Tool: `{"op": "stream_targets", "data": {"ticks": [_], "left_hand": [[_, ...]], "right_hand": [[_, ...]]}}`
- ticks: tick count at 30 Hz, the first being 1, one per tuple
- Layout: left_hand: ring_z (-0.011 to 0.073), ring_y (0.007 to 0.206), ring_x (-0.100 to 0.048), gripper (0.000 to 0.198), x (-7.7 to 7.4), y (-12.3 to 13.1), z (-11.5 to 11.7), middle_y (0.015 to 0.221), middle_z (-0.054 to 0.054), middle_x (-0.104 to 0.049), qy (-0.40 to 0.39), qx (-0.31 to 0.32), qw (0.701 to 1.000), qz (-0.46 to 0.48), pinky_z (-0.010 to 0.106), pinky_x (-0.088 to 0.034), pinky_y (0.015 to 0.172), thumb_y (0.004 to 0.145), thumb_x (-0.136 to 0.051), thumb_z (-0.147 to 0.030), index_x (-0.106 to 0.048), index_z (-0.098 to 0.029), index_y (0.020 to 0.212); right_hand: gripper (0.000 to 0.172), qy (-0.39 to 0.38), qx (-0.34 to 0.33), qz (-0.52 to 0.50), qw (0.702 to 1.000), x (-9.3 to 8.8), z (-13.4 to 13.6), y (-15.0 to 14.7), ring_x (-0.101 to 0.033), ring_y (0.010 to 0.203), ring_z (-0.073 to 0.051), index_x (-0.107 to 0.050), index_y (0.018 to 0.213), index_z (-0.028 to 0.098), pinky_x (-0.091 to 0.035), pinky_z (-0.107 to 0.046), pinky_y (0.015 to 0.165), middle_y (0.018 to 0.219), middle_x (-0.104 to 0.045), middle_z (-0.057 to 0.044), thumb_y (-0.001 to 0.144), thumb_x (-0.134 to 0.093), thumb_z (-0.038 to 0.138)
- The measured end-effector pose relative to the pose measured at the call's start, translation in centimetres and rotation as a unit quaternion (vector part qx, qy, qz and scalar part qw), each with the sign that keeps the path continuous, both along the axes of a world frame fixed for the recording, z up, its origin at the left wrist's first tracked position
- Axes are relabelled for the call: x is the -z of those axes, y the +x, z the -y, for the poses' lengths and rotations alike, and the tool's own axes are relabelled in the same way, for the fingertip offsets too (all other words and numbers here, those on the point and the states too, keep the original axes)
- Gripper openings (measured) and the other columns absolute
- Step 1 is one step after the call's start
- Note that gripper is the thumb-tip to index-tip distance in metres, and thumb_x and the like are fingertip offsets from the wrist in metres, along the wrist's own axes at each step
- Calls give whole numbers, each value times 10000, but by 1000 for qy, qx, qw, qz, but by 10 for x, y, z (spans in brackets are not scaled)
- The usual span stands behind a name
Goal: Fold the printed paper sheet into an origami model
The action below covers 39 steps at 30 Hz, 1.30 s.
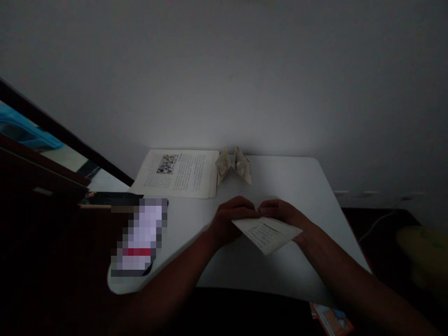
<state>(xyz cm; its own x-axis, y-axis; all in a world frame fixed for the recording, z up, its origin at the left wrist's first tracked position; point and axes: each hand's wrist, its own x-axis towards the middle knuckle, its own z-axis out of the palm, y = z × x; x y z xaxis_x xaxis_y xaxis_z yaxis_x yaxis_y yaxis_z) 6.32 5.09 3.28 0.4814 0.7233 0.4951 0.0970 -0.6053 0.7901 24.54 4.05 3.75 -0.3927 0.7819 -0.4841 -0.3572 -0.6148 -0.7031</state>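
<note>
A folded sheet of printed paper (269,234) lies on the white table (301,186), one corner pointing toward me. My left hand (231,219) is curled with its fingers pressed on the paper's upper left edge. My right hand (283,212) is curled too and pinches the paper's upper edge, its fingertips meeting those of the left hand. Behind them, near the wall, stand two small folded paper figures (234,164).
A stack of printed pages (178,172) lies at the table's back left. A blurred-out object (140,238) sits at the left edge beside dark furniture (42,186). A colourful card (332,319) shows below the table's near right corner. The room is dim.
</note>
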Motion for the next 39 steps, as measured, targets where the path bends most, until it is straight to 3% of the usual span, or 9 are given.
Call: {"op": "stream_targets", "data": {"ticks": [3, 7, 11, 17, 22, 26, 31, 36, 39], "left_hand": [[140, 703, -614, 142, -3, -1, 0, 788, 65, -665, -68, -64, 996, 11, 254, -498, 659, 727, -666, -302, -703, -175, 780], [125, 573, -582, 211, -3, -1, -2, 650, 19, -656, -224, -188, 954, 59, 230, -480, 537, 661, -717, -348, -676, -156, 738], [87, 476, -523, 228, -3, 3, -3, 524, -11, -593, -282, -181, 937, 98, 198, -437, 474, 665, -715, -337, -631, -135, 600], [94, 511, -554, 228, -4, 6, -3, 564, 3, -622, -305, -163, 932, 106, 201, -451, 497, 647, -728, -329, -631, -129, 596], [127, 602, -611, 246, 1, -6, -10, 693, 39, -682, -342, -108, 924, 133, 233, -493, 566, 622, -747, -318, -675, -118, 745], [160, 654, -634, 330, 0, -12, -14, 745, 49, -696, -348, -115, 926, 92, 267, -512, 608, 525, -802, -298, -682, -112, 769], [136, 574, -595, 276, -2, -8, -11, 660, 22, -670, -359, -154, 918, 69, 233, -471, 516, 555, -779, -342, -680, -119, 685], [96, 500, -530, 247, 0, -7, -9, 558, -19, -594, -359, -165, 912, 107, 209, -420, 481, 600, -754, -345, -643, -125, 616], [85, 483, -505, 243, 2, -8, -10, 536, -25, -562, -352, -156, 912, 140, 209, -410, 481, 612, -748, -338, -638, -121, 612]], "right_hand": [[182, 34, 24, -30, 999, 0, 1, -2, -592, 510, -138, -669, 761, 147, -503, -270, 492, 614, -650, -28, 639, -726, 269], [319, 165, 80, 23, 983, 2, 2, -8, -626, 593, -176, -652, 777, 165, -534, -362, 626, 675, -665, -48, 735, -613, 479], [240, 310, 104, 194, 925, 3, 6, -17, -614, 623, -161, -664, 782, 183, -502, -314, 642, 648, -653, -23, 715, -666, 413], [151, 379, 158, 343, 845, 0, 13, -21, -594, 548, -141, -661, 673, 199, -467, -259, 535, 594, -640, -10, 735, -662, 337], [177, 373, 67, 336, 863, -4, 9, -3, -596, 507, -141, -648, 669, 190, -473, -251, 497, 571, -636, -9, 716, -669, 360], [195, 394, -17, 365, 843, -5, 6, 7, -558, 517, -121, -631, 637, 178, -434, -230, 489, 559, -606, -1, 747, -634, 338], [171, 406, 55, 409, 815, -1, 8, 2, -588, 574, -133, -609, 673, 186, -449, -235, 528, 618, -629, -3, 749, -636, 337], [173, 370, 117, 357, 850, 1, 11, -6, -647, 577, -157, -586, 759, 187, -492, -252, 537, 634, -674, -30, 776, -625, 354], [180, 358, 155, 359, 848, -1, 10, -5, -652, 546, -161, -594, 757, 186, -500, -254, 514, 608, -681, -34, 756, -653, 356]]}}
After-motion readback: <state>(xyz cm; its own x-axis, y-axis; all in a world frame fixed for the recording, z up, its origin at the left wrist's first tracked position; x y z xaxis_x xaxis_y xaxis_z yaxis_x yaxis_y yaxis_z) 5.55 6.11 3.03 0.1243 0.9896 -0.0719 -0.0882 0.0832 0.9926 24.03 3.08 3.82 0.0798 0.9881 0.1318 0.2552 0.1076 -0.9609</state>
